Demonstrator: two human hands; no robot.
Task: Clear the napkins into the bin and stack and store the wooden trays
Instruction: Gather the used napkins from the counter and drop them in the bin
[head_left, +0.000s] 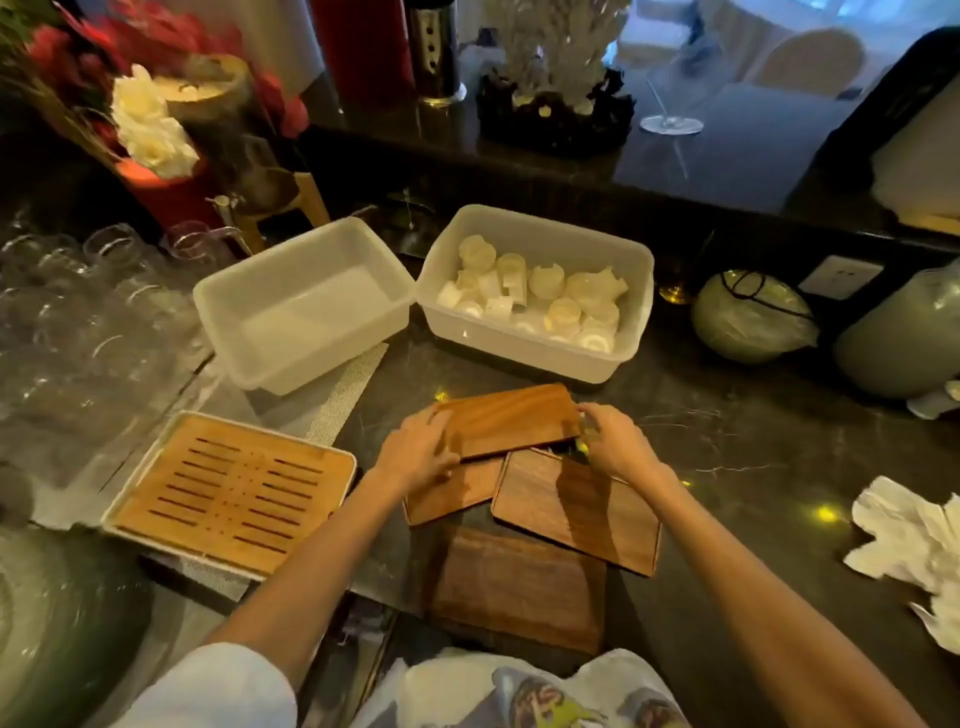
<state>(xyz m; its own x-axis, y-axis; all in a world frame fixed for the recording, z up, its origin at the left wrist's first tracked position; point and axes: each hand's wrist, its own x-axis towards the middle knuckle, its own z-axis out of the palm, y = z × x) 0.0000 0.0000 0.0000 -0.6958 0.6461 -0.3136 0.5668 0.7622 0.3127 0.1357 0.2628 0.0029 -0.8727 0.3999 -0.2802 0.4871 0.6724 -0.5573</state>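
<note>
Countertop; left hand, right hand on tray

The crumpled napkins run off the right edge.

sleeve: short, white | shirt front: white, colourful printed graphic | forearms bare
</note>
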